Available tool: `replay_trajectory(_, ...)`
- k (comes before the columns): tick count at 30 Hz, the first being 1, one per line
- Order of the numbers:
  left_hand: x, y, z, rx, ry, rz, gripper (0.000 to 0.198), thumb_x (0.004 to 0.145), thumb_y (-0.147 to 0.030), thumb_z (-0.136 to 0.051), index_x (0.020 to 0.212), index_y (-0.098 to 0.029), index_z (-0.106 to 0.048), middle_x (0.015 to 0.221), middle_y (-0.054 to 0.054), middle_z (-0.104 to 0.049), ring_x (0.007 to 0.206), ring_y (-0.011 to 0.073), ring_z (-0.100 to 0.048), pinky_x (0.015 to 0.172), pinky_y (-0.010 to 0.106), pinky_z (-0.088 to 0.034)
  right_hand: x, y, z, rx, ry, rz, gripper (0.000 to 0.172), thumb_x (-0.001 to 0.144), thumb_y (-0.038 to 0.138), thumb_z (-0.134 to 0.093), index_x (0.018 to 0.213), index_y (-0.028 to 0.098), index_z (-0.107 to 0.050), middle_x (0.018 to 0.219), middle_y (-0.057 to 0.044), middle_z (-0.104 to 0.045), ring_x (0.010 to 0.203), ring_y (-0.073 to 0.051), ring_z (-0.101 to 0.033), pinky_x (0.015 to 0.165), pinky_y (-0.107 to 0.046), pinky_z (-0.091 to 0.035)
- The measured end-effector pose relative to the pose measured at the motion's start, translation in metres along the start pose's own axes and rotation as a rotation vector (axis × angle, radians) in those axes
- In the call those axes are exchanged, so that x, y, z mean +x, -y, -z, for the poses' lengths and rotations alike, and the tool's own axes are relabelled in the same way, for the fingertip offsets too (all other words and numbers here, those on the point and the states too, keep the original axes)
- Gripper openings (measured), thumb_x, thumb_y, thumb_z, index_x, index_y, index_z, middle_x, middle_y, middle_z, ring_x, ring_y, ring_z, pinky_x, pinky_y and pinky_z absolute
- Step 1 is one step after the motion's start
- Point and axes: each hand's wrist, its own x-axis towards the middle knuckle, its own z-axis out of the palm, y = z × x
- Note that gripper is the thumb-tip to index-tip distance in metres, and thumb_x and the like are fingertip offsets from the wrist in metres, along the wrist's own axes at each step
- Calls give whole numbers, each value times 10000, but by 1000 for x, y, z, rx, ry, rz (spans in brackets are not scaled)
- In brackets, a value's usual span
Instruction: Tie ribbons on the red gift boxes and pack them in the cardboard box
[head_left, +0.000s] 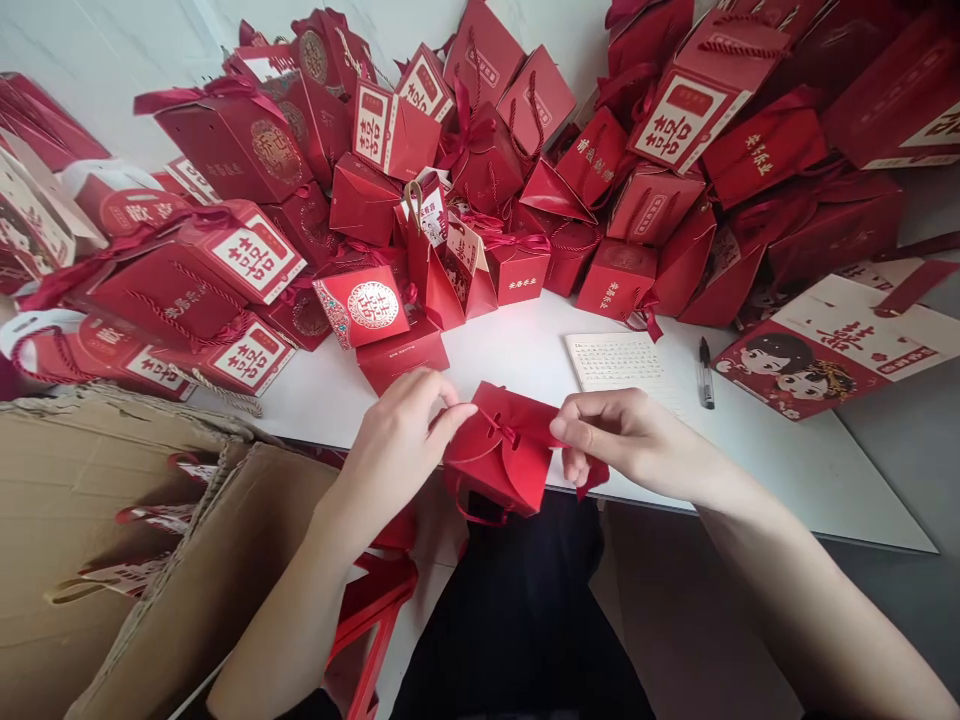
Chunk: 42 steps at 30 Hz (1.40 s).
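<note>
A small red gift box [480, 468] rests at the table's front edge, above my lap, its top flaps folded together. A red ribbon [508, 432] is knotted across the flaps. My left hand [397, 445] pinches the ribbon at the box's upper left, thumb against forefinger. On the other side, my right hand [619, 435] grips the ribbon's wide band between thumb and fingers, and a loose tail [596, 478] hangs below it. A thin loop of ribbon [480, 516] droops under the box's front. Behind my left hand lie two red boxes, one with a round white emblem [375, 305].
Many red gift boxes [259, 150] are heaped along the wall. A notebook [615, 362], a pen [706, 372] and a couple-print box [810, 360] lie on the white table [795, 480]. At left stands a cardboard carton [247, 520] with boxes inside; a red stool [375, 600] is below.
</note>
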Motion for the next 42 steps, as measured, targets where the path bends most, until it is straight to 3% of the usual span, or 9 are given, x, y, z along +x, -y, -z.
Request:
replay_trajectory(3,8,-9,-8,-30,-16,-55,155,616,-93,-742,618,-183,-616,711,-14,-560,795,146,-496,729,176,-371,0,2,-5,99,70,-39,310,792,427,-582,635,162,-607,613,-33,-664,499,-134,-615,462,-231,-493)
replay_trajectory(7,7,-12,-7,-48,36,49,123,641,-121,-729,626,-178,-621,618,-27,-546,637,125,-483,573,175,-340,1,-1,-5,141,29,-57,308,787,432,-588,636,164,-592,589,-19,-658,451,-125,-605,448,-225,-498)
replay_trajectory(12,4,0,8,194,262,85,154,707,-296,-667,622,-181,-610,561,-23,-531,511,117,-429,474,209,-289,4,-16,4,161,-109,-72,353,769,479,-602,604,169,-556,553,-16,-638,469,-128,-610,443,-209,-474)
replay_trajectory(16,11,6,14,283,487,106,290,769,-385,-574,578,-171,-530,556,-15,-491,523,117,-438,482,218,-308,3,-30,2,189,-103,-108,368,752,512,-606,654,160,-563,608,-24,-638,536,-146,-626,531,-259,-524)
replay_trajectory(19,13,11,15,240,562,138,333,805,-402,-518,578,-172,-439,560,-34,-414,516,96,-393,482,211,-295,2,-38,0,217,-82,-143,367,736,518,-624,699,159,-560,647,-18,-625,593,-154,-632,577,-287,-540)
replay_trajectory(27,7,42,12,-119,565,185,321,830,-346,-492,583,-163,-399,593,-38,-392,534,77,-352,510,213,-292,5,-48,8,107,-42,-53,380,758,517,-610,651,157,-553,633,-9,-565,624,-126,-550,651,-274,-453)
replay_trajectory(32,7,58,10,-323,556,221,342,808,-338,-527,563,-162,-366,586,-35,-385,531,77,-336,503,222,-265,5,-50,15,-36,-40,4,396,809,503,-549,606,165,-514,568,25,-442,554,-99,-401,557,-250,-328)
replay_trajectory(38,5,54,13,-260,568,187,332,829,-313,-498,562,-161,-372,604,-28,-400,562,86,-355,528,238,-268,4,-49,20,-102,-23,9,385,829,481,-526,603,171,-488,560,43,-343,524,-91,-297,506,-252,-243)
replay_trajectory(42,2,43,13,-176,507,209,332,826,-307,-501,567,-170,-345,587,-37,-379,556,85,-347,527,236,-274,0,-34,18,-82,-87,53,347,838,441,-532,614,176,-509,577,31,-407,533,-98,-367,513,-249,-305)
